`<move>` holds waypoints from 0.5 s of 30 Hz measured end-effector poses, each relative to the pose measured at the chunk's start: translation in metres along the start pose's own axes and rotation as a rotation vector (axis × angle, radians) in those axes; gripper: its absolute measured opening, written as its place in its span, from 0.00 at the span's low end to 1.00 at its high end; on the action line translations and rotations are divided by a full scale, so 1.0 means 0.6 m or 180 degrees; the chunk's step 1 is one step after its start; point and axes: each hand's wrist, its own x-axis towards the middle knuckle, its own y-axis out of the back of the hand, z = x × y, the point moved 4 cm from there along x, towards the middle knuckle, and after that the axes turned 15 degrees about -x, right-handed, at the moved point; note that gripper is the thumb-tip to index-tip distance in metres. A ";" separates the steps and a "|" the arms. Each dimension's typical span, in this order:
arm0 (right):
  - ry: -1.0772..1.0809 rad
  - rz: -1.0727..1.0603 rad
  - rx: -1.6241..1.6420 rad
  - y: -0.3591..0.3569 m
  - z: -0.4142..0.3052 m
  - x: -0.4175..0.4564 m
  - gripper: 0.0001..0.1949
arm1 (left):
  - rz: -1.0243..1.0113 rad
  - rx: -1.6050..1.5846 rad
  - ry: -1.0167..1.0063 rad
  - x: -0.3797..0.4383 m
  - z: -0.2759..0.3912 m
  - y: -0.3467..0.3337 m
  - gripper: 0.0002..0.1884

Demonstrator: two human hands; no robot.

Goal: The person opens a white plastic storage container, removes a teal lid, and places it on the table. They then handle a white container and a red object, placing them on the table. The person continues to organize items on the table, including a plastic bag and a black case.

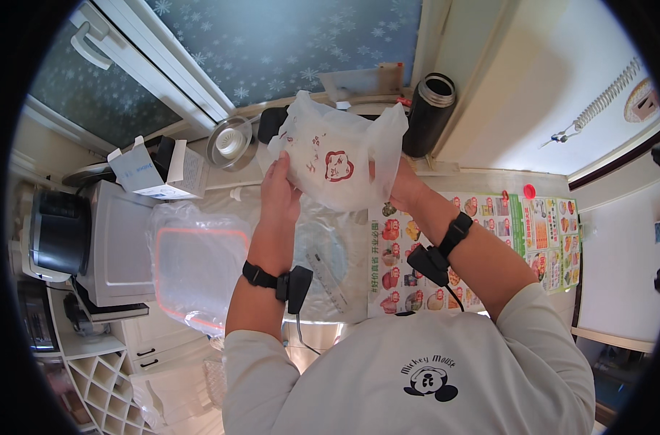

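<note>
A translucent white plastic bag (313,168) with red printing is held up above the far part of the table, its top edge peaking at two corners. My left hand (280,182) grips the bag's left side, thumb on the front. On the other side my right hand (403,185) holds it, with some fingers behind or inside the thin plastic; exactly where they sit is partly hidden. Below the bag, a clear ruler (330,283) lies on the pale table cover (357,255). Whether the bag contains anything cannot be made out.
A plastic-wrapped container with an orange rim (199,272) stands at left, near an opened white box (161,168). A printed flyer (384,261) covers the table's right part, with a red cap (529,191) at its far edge. Behind stand a black open flask (430,114) and a metal bowl (213,147).
</note>
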 end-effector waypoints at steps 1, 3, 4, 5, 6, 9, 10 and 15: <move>-0.0046 0.0101 -0.0155 -0.004 -0.011 -0.008 0.19 | 0.0078 -0.0057 -0.0015 0.000 0.000 -0.005 0.25; -0.0033 0.0189 -0.0426 -0.006 -0.025 -0.015 0.20 | 0.0256 -0.0191 -0.0004 0.003 0.000 -0.004 0.24; -0.0020 0.0234 -0.0561 -0.006 -0.029 -0.017 0.20 | 0.0358 -0.0269 0.0021 0.007 0.000 0.001 0.23; 0.0002 0.0351 -0.0606 -0.005 -0.031 -0.016 0.19 | 0.0459 -0.0348 0.0046 0.013 -0.001 0.007 0.23; 0.0025 0.0466 -0.0642 -0.007 -0.033 -0.017 0.19 | 0.0340 -0.0468 0.0014 0.031 -0.006 0.027 0.22; 0.0176 0.0544 -0.0628 -0.020 -0.050 -0.034 0.18 | 0.0139 -0.0787 0.0083 0.070 -0.024 0.073 0.20; 0.0243 0.0532 -0.0604 -0.024 -0.056 -0.040 0.18 | 0.0170 -0.0876 0.0208 0.065 -0.024 0.069 0.19; 0.0456 0.0412 -0.0406 -0.030 -0.054 -0.045 0.16 | 0.0588 -0.0853 0.0196 0.017 -0.004 0.033 0.19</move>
